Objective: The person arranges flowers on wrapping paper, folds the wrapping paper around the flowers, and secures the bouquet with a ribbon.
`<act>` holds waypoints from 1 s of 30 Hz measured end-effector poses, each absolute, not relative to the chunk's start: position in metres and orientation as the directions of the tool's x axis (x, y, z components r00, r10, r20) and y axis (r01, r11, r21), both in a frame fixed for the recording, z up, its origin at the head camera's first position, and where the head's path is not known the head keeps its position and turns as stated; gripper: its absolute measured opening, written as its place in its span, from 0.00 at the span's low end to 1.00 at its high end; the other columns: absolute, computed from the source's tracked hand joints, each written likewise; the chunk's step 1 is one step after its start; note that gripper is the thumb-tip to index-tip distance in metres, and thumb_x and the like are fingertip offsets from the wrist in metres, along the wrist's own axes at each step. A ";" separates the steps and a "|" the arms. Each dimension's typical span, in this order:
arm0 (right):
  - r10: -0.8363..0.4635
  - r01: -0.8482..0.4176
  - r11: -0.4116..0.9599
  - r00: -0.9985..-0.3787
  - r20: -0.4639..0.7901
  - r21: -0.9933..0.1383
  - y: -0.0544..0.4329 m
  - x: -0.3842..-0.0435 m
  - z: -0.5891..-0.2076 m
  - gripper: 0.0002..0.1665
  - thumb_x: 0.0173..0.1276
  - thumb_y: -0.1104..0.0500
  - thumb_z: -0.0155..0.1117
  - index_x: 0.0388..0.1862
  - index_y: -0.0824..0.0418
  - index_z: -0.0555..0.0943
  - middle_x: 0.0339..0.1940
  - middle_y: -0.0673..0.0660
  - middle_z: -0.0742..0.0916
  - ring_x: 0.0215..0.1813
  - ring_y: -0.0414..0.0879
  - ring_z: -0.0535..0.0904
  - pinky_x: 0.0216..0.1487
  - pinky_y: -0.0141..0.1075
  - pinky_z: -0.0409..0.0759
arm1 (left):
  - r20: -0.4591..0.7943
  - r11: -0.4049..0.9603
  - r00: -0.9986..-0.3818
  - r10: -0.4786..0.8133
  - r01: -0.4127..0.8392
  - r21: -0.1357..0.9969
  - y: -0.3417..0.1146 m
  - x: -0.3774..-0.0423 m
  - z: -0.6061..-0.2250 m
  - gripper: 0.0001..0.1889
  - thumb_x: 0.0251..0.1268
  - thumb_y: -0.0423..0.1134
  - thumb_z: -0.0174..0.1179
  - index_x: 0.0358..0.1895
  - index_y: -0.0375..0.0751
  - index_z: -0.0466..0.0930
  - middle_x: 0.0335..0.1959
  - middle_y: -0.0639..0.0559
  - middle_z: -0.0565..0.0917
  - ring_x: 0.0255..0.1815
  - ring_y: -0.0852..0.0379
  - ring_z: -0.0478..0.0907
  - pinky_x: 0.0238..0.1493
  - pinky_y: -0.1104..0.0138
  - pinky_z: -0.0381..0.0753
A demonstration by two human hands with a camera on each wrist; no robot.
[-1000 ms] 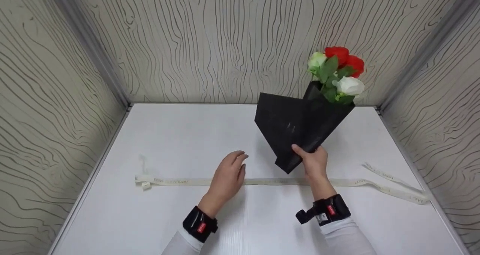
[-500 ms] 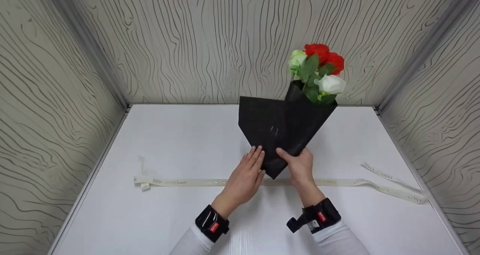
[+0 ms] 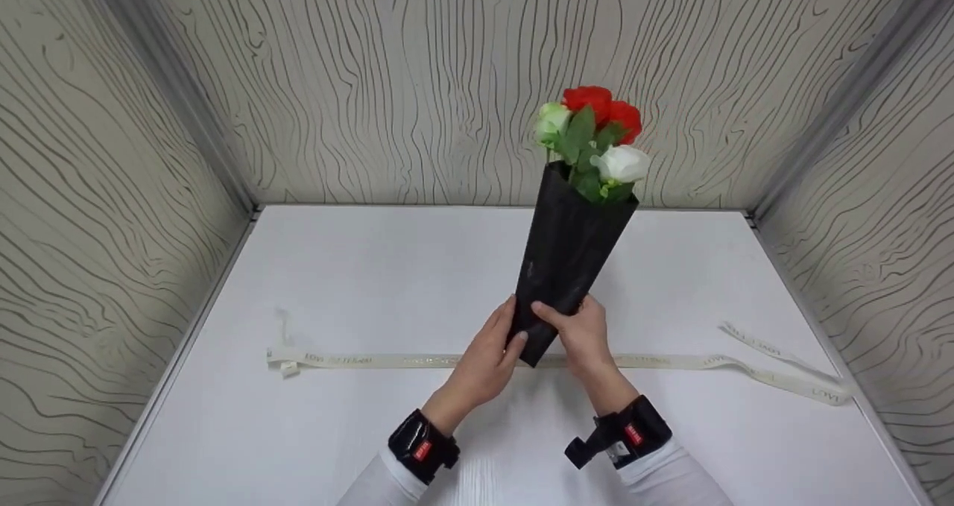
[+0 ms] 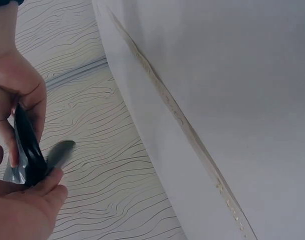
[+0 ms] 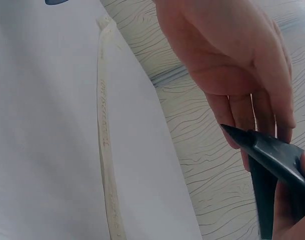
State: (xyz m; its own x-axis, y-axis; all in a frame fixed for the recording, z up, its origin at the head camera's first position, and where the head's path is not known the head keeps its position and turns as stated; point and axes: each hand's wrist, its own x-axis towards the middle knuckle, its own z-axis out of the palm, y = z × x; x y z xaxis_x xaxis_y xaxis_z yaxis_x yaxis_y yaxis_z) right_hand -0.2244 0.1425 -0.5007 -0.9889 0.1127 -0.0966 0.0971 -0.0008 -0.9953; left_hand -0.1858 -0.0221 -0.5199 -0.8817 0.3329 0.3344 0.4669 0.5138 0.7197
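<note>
A bouquet [image 3: 574,245] of artificial roses in black wrapping paper [image 3: 570,230] leans up and to the right in the head view. Two red roses [image 3: 602,111], a white rose [image 3: 623,163] and a pale green rose [image 3: 553,122] rise from its top with green leaves. My right hand [image 3: 585,338] grips the narrow lower part, its thumb across the front and its fingers hidden behind. On the left edge of the paper lies my left hand [image 3: 484,357], with fingers fairly straight; the right wrist view shows this left hand [image 5: 242,65] against the pointed bottom end.
A cream ribbon with printed lettering [image 3: 358,361] stretches across the white table [image 3: 373,267], passing behind the hands and bouquet. Its left end is crumpled, and its right end [image 3: 812,388] folds back. Wood-grain patterned walls [image 3: 373,81] enclose three sides.
The bouquet has moved left, carried by my right hand. My left hand has come in to its left edge, and the wide left flap of black paper is now folded in against the bouquet.
</note>
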 end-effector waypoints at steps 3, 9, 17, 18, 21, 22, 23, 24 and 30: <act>0.080 0.064 0.007 -0.995 -0.063 -0.998 0.140 -0.223 -0.502 0.31 0.56 0.62 0.78 0.58 0.66 0.77 0.51 0.60 0.84 0.49 0.49 0.81 0.49 0.33 0.79 | 0.344 0.377 -0.894 0.287 0.435 0.818 -0.024 -0.190 -0.518 0.30 0.80 0.41 0.45 0.75 0.27 0.51 0.71 0.35 0.65 0.70 0.45 0.65 0.66 0.56 0.67; 0.015 0.038 0.018 -0.999 -0.037 -0.999 0.137 -0.220 -0.504 0.30 0.54 0.63 0.79 0.55 0.67 0.78 0.47 0.60 0.85 0.48 0.50 0.82 0.47 0.35 0.80 | 0.288 0.195 -0.934 0.209 0.329 0.924 -0.028 -0.197 -0.518 0.28 0.78 0.39 0.49 0.74 0.29 0.57 0.58 0.38 0.77 0.56 0.48 0.80 0.51 0.61 0.81; -0.100 0.025 0.040 -0.995 -0.029 -0.999 0.135 -0.214 -0.507 0.28 0.54 0.64 0.78 0.53 0.67 0.78 0.45 0.59 0.86 0.46 0.52 0.83 0.48 0.38 0.80 | 0.195 0.138 -0.970 0.148 0.215 0.967 -0.033 -0.203 -0.516 0.19 0.76 0.37 0.52 0.63 0.29 0.69 0.48 0.41 0.84 0.47 0.51 0.83 0.46 0.60 0.83; -0.106 0.028 0.050 -0.994 -0.034 -0.998 0.134 -0.214 -0.508 0.28 0.54 0.64 0.78 0.53 0.67 0.78 0.45 0.59 0.86 0.46 0.51 0.82 0.48 0.38 0.80 | 0.188 0.132 -0.972 0.144 0.207 0.969 -0.034 -0.203 -0.515 0.19 0.76 0.38 0.53 0.62 0.29 0.71 0.47 0.41 0.84 0.47 0.51 0.83 0.46 0.61 0.83; -0.120 0.031 0.083 -0.992 -0.041 -0.996 0.132 -0.211 -0.508 0.28 0.54 0.66 0.78 0.53 0.68 0.78 0.45 0.58 0.86 0.46 0.50 0.83 0.47 0.38 0.80 | 0.170 0.120 -0.975 0.140 0.187 0.975 -0.035 -0.205 -0.515 0.18 0.74 0.39 0.57 0.58 0.30 0.74 0.45 0.43 0.85 0.45 0.54 0.83 0.44 0.64 0.83; -0.126 0.034 0.095 -0.991 -0.046 -0.995 0.131 -0.210 -0.508 0.27 0.54 0.66 0.77 0.53 0.68 0.78 0.44 0.58 0.86 0.45 0.50 0.83 0.47 0.38 0.81 | 0.165 0.117 -0.976 0.141 0.182 0.976 -0.036 -0.205 -0.515 0.18 0.73 0.40 0.58 0.57 0.30 0.74 0.44 0.44 0.85 0.44 0.55 0.84 0.43 0.65 0.83; -0.132 0.034 0.108 -0.990 -0.048 -0.994 0.130 -0.209 -0.506 0.27 0.54 0.67 0.77 0.53 0.68 0.78 0.44 0.58 0.86 0.45 0.50 0.83 0.46 0.38 0.81 | 0.158 0.112 -0.977 0.140 0.174 0.978 -0.037 -0.206 -0.515 0.18 0.71 0.41 0.59 0.56 0.31 0.75 0.42 0.45 0.85 0.43 0.55 0.84 0.42 0.66 0.83; -0.144 0.025 0.122 -0.989 -0.043 -0.992 0.130 -0.207 -0.502 0.27 0.54 0.67 0.77 0.53 0.69 0.78 0.44 0.58 0.86 0.45 0.50 0.84 0.46 0.38 0.81 | 0.153 0.109 -0.978 0.139 0.169 0.980 -0.038 -0.206 -0.515 0.19 0.70 0.42 0.61 0.55 0.32 0.75 0.42 0.46 0.85 0.42 0.56 0.84 0.41 0.66 0.83; -0.231 -0.011 0.181 -0.972 -0.032 -0.983 0.128 -0.194 -0.477 0.25 0.56 0.67 0.76 0.51 0.72 0.78 0.42 0.61 0.87 0.43 0.51 0.85 0.43 0.38 0.83 | 0.131 0.081 -0.982 0.135 0.143 0.986 -0.041 -0.210 -0.514 0.18 0.66 0.42 0.65 0.51 0.33 0.77 0.39 0.48 0.85 0.38 0.55 0.84 0.39 0.64 0.84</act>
State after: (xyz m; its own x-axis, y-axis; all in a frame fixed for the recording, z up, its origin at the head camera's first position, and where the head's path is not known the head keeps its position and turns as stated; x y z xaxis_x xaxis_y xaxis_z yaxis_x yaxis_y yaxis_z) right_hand -0.1943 0.1284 -0.4772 -0.9724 -0.2313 -0.0317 -0.0110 0.1810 -0.9834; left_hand -0.2104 -0.0414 -0.5142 -0.9821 0.1355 0.1309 0.1427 0.0814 0.9864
